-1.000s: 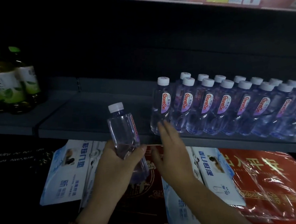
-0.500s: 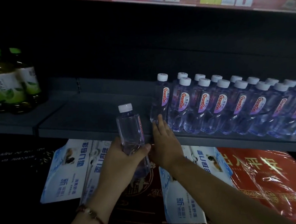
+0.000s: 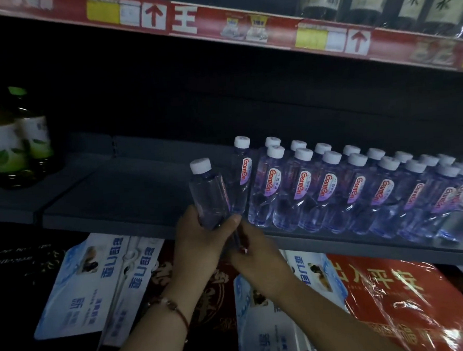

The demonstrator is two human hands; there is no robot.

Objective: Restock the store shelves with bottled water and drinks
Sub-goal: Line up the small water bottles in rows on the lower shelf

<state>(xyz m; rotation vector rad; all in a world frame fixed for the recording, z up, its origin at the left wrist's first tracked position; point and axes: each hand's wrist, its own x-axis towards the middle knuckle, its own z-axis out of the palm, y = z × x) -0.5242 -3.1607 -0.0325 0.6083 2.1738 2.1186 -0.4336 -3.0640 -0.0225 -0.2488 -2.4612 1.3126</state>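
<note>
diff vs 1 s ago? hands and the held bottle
The left hand has carried its water bottle right, up to the shelf edge beside the row's end bottle. The right hand left that end bottle and dropped under the held one's base. The left grip, the water row and the green-cap bottles are unchanged.

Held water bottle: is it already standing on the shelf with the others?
No, the left hand holds the water bottle by its base in front of the shelf edge, left of the row of water bottles.

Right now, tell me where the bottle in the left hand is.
Center of the head view: the left hand holds the bottle upright at the shelf's front edge, just left of the water-bottle row.
</note>
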